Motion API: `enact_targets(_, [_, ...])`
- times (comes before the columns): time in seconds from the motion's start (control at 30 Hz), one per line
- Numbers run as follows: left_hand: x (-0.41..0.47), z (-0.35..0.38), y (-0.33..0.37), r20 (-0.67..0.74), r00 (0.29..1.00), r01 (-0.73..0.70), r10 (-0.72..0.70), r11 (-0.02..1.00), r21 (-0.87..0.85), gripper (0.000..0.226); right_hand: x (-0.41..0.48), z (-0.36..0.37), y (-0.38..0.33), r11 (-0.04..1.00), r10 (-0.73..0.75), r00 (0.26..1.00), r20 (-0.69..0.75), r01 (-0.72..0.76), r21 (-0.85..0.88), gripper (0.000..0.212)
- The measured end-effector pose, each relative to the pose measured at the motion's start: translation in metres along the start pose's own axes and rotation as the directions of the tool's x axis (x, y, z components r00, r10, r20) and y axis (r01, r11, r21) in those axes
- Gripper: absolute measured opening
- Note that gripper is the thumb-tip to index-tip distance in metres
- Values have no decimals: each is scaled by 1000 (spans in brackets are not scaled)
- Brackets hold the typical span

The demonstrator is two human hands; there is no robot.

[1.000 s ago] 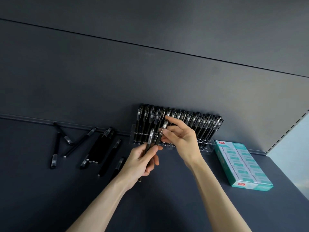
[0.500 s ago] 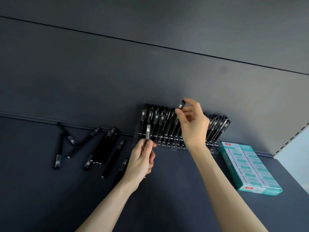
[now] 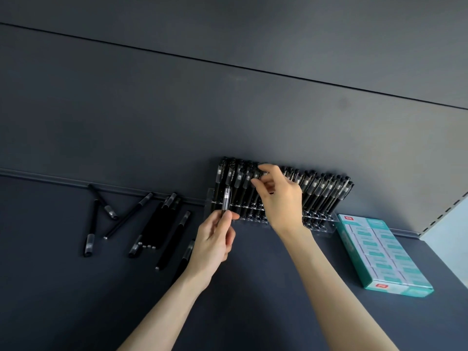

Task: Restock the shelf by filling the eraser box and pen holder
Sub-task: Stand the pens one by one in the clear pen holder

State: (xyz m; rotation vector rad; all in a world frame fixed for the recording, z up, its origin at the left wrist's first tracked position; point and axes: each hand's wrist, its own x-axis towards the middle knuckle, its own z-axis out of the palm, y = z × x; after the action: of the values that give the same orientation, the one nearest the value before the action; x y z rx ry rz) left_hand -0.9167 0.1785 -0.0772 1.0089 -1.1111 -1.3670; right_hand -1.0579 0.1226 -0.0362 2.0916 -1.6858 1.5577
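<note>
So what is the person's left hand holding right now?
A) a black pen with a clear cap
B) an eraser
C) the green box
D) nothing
A: the left hand pinches a black pen, clear cap up, in front of the pen holder, while the right hand pinches another pen standing in it.

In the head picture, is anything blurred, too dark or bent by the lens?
Head view: light is soft and dim, without glare; the loose pens almost merge with the dark shelf; the left hand and right hand look sharp; the wall seam slants but stays nearly straight.
</note>
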Motion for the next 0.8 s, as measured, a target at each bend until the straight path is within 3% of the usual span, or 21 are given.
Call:
enact_targets(0.2, [0, 0, 1, 35, 999, 26, -27, 999, 30, 23, -9, -3, -1, 999, 32, 999, 24, -32, 3, 22])
enact_targets(0.3, [-3, -1, 2, 114, 993, -5, 1, 999, 33, 21, -17, -12, -9, 979, 142, 990, 0, -140, 150, 19])
enact_targets(0.4, [-6, 1, 3, 195, 981, -6, 3, 1000, 16, 20, -28, -23, -20, 842, 272, 940, 206, -336, 421, 15])
enact_targets(0.47, [-7, 3, 3, 229, 974, 2, -7, 1000, 19, 22, -33, -28, -22, 759, 279, 903, 327, -416, 501, 17])
enact_targets(0.63, [-9, 3, 4, 185, 982, -47, 35, 997, 61, 15, -37, -34, -17, 693, 357, 901, 246, -432, 576, 19])
enact_targets(0.8, [-9, 5, 0, 174, 984, -51, 40, 997, 59, 18, -40, -43, -20, 654, 298, 896, 331, -444, 613, 29])
